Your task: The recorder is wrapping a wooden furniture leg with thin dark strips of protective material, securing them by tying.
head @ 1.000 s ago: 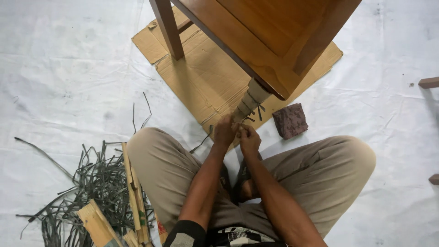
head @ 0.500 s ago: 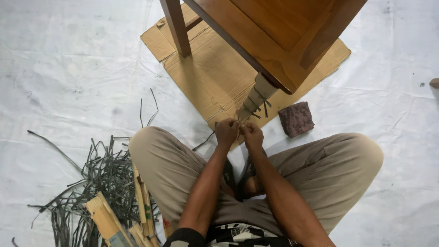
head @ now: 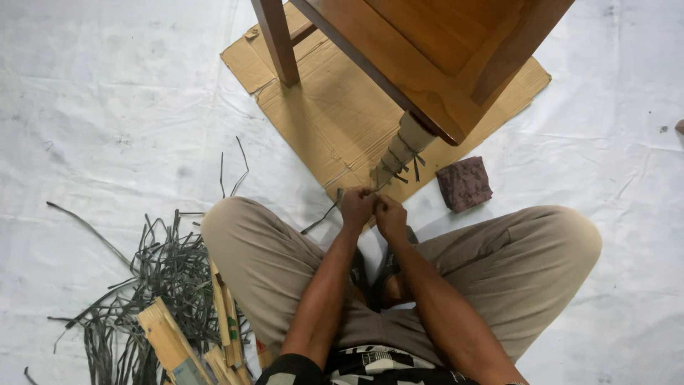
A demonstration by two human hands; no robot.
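I sit cross-legged on a white floor sheet before a brown wooden table. Its near leg is wrapped in cardboard and tied round with dark straps. My left hand and my right hand are side by side at the foot of that leg, both pinching closed on a dark strap at the wrap's lower end; a loose end trails left over my knee. The fingertips hide exactly how the strap is held.
A flattened cardboard sheet lies under the table. A dark mottled sanding block rests right of the leg. At my left lie a pile of cut dark straps and several cardboard strips.
The view has shifted slightly. Both hands stayed together at the foot of the leg, working the strap, and moved only a little.
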